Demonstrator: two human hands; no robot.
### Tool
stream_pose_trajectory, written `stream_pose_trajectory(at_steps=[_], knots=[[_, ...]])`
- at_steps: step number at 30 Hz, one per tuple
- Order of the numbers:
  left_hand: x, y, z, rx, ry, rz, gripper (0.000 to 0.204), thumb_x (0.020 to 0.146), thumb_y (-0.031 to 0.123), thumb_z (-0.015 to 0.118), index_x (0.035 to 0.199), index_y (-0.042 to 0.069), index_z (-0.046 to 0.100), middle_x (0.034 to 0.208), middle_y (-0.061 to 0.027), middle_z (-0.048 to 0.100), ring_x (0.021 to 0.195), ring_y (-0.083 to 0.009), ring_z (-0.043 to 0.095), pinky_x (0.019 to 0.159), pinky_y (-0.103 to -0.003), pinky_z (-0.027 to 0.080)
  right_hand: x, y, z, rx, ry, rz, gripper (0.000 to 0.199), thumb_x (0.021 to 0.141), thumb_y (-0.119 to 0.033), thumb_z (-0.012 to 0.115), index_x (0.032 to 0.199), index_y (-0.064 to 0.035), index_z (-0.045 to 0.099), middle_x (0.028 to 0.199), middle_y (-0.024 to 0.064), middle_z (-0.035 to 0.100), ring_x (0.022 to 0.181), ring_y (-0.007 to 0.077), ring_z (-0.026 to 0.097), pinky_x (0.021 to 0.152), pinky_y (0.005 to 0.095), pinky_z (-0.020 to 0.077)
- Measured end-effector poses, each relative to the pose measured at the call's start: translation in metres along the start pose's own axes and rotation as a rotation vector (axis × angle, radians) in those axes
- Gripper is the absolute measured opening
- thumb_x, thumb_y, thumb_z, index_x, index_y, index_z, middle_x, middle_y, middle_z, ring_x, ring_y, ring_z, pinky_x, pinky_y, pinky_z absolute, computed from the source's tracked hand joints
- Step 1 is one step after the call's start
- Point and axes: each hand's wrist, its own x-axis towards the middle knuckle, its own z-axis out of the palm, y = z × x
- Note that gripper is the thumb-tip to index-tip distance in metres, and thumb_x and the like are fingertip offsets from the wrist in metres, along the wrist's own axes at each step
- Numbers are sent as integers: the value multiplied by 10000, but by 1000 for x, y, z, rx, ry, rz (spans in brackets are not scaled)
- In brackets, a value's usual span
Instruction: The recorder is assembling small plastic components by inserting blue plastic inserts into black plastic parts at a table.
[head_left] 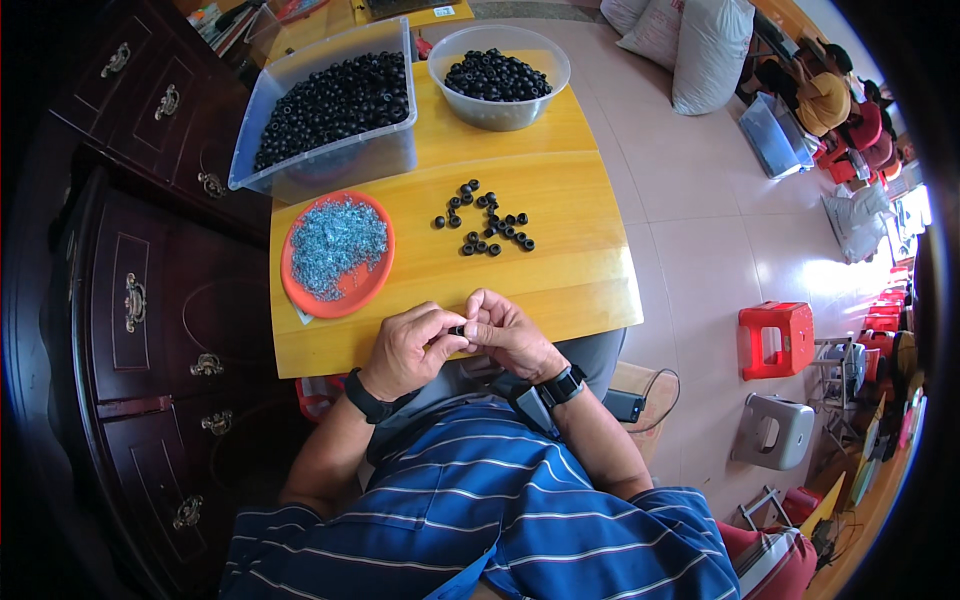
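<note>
Black and small, a piece (457, 330) is pinched by the left hand's (405, 348) thumb and forefinger above the yellow table's (555, 290) near edge. The right hand's (515, 335) thumb and forefinger close together just beside it; what they hold, one cannot tell. Loose black rings (490, 232) and an orange plate (377, 285) lie beyond.

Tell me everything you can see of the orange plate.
The orange plate looks round, shallow and plastic, with a raised rim. It lies flat on the yellow table, left of the black rings, holding small, shiny, bluish-clear pieces; bare orange shows toward the lower right. The left hand is near but apart from it.
</note>
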Motion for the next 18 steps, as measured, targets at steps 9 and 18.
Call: stream_pose_trajectory(at_steps=[9,18], knots=[[-2,-3,-1,-37,-8,-29,212,832,106,801,1002,43,691,727,-88,580,619,-227,582,574,-334,460,0,1,1,76,19,15,123,1007,-99,637,1086,-79,545,1020,17,645,944,112,677,888,269,577],[-4,-9,0,-31,22,16,235,811,95,817,1003,47,691,747,-61,594,613,-191,574,564,-324,464,-1,0,-1,87,-5,33,103,1012,-57,599,1098,-74,546,1034,25,640,954,126,678,912,284,579]])
